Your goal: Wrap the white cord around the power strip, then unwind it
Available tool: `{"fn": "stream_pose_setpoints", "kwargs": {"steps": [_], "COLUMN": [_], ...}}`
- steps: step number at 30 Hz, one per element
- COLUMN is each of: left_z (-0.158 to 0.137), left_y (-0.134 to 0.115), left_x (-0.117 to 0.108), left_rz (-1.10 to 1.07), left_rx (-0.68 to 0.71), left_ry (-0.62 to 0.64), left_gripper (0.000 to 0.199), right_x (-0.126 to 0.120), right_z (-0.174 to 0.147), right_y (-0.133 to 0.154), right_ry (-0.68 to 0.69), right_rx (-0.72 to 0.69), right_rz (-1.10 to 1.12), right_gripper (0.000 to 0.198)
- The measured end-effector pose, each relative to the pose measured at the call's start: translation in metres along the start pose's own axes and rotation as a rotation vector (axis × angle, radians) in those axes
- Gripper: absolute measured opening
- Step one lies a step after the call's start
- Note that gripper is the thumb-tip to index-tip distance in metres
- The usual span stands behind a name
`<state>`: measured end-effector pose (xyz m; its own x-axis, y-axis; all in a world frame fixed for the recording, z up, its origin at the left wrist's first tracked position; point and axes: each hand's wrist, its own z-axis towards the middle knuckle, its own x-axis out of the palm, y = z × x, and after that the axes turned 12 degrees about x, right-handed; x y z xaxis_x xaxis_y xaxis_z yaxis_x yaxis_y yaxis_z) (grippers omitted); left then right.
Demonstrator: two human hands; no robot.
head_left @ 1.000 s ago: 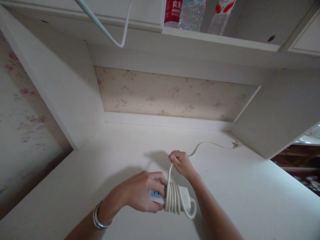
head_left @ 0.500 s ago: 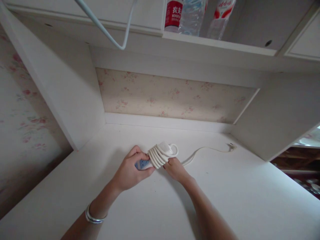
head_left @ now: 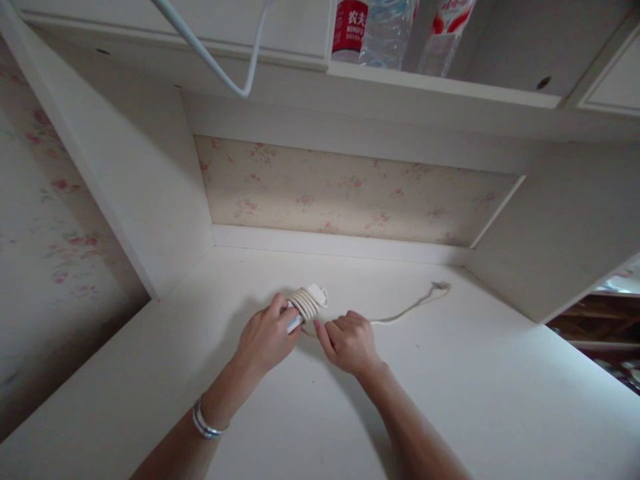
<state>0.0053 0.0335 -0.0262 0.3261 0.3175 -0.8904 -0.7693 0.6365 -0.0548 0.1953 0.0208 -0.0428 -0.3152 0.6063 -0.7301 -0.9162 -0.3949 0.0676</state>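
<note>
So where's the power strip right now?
In the head view, the power strip is left of centre in the lower half, held in the left hand with its cord wound around it; the right hand is just to its right.

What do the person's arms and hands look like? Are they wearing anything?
The left hand and right hand have no gloves. A shiny silver bracelet circles the left wrist; the right wrist has none. No sleeves show on either forearm.

We look from head, forward and down: desk [head_left: 500, 400] close below, wallpaper [head_left: 345, 193] farther off, shelf [head_left: 445, 85] along top.
</note>
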Motion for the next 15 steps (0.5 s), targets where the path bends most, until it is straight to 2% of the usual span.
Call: {"fn": "stream_pose_setpoints", "kwargs": {"steps": [3, 5, 10, 15], "left_z": [-0.001, -0.002, -0.005, -0.008], "left_y": [-0.005, -0.010, -0.019, -0.024], "left_x": [0.001, 0.002, -0.005, -0.013], "left_rz": [-0.045, -0.112, -0.251, -0.268], "left_rx": [0.064, 0.143, 0.373, 0.446], "left_ry": [0.119, 0.186, 0.311, 0.358], "left_gripper": [0.012, 0.013, 0.015, 0.009], "right_x": [-0.007, -0.009, -0.008, -0.001], "right_z": [0.002, 0.003, 0.003, 0.003], "right_y": [-0.005, -0.006, -0.012, -0.018], "right_ry": [-0.118, -0.139, -0.104, -0.028], "right_rx": [-0.047, -0.074, -0.061, 0.059], "right_rz": [0.031, 0.063, 0.144, 0.191], "right_gripper": [0.038, 0.037, 0.036, 0.040]}}
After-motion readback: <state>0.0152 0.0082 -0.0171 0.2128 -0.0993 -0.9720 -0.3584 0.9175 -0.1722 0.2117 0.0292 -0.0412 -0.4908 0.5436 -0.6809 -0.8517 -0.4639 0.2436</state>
